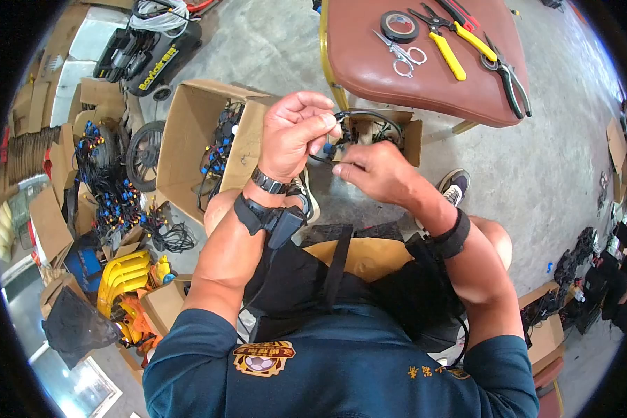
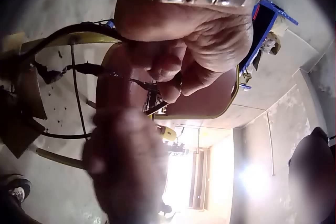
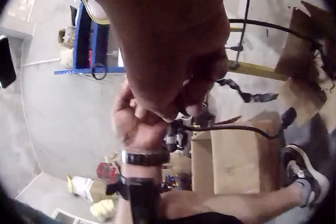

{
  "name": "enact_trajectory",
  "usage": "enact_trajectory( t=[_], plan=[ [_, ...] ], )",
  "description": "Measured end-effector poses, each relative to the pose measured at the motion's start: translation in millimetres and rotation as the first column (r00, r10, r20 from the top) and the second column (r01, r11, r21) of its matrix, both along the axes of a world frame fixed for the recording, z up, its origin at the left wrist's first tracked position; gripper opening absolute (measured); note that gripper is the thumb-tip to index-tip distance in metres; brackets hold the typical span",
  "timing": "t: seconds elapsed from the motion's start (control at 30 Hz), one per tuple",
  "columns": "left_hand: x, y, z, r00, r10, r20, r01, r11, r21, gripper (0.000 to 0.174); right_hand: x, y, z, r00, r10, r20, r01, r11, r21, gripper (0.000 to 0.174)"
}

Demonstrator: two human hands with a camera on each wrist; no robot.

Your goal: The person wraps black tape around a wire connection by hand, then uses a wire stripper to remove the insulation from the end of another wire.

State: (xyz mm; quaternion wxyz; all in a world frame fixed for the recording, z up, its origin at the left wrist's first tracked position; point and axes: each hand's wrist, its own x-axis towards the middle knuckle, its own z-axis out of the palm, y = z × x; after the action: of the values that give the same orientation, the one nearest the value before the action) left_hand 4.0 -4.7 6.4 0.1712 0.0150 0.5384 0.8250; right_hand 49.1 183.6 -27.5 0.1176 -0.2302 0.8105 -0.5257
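Two hands work one black cable (image 1: 369,113), held just above the knees. Left hand (image 1: 296,136) — watch on the wrist — is clenched round the cable, fingers curled tight. Right hand (image 1: 373,171) pinches it approx. at the blue connector (image 1: 327,148), the hands nearly touching. The cable loops up in front of a small cardboard box (image 1: 412,136), below the edge of a brown chair seat (image 1: 376,80) w/ tape roll (image 1: 399,26), scissors (image 1: 401,57) and pliers (image 1: 510,80). A bigger box (image 1: 188,132) of wiring sits to the left.

A maroon padded chair seat (image 1: 369,70) stood on the concrete floor (image 1: 279,42). It bore a black tape roll (image 1: 399,26), scissors (image 1: 401,54), yellow-handled wire strippers (image 1: 448,56) and black pliers (image 1: 510,78), laid side by side.
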Motion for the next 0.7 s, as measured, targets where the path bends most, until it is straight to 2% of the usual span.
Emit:
enact_trajectory(
  t=[0.1, 0.17, 0.3, 0.33, 0.43, 0.47, 0.7],
  plan=[
    [2, 0, 1, 0.999, -0.053, 0.012, 0.054, 0.995, -0.079, 0.019, -11, 15, 39, 0.985, -0.122, 0.125, 0.144, 0.973, -0.181, 0.014],
    [3, -1, -2, 0.992, -0.122, 0.019, 0.123, 0.987, -0.101, 0.018, -20, 22, 41, 0.936, -0.348, 0.055, 0.349, 0.893, -0.284, 0.011],
    [4, 3, 0, 0.975, -0.220, 0.025, 0.221, 0.962, -0.163, 0.015, -35, 42, 29, 0.951, -0.269, 0.151, 0.283, 0.956, -0.076, 0.027],
    [4, 5, 2, 0.972, -0.236, 0.026, 0.236, 0.953, -0.188, 0.014, -35, 43, 28, 0.946, -0.206, 0.249, 0.217, 0.976, -0.017, 0.034],
    [8, 8, 5, 0.960, -0.278, 0.020, 0.275, 0.933, -0.232, 0.014, -29, 37, 33, 0.902, -0.060, 0.427, 0.152, 0.971, -0.184, 0.035],
    [9, 9, 3, 0.956, -0.293, 0.011, 0.288, 0.931, -0.223, 0.014, -29, 35, 34, 0.862, -0.024, 0.506, 0.178, 0.950, -0.258, 0.036],
    [11, 10, 6, 0.950, -0.312, 0.011, 0.305, 0.920, -0.245, 0.014, -32, 33, 26, 0.845, -0.124, 0.521, 0.348, 0.866, -0.358, 0.028]
  ],
)
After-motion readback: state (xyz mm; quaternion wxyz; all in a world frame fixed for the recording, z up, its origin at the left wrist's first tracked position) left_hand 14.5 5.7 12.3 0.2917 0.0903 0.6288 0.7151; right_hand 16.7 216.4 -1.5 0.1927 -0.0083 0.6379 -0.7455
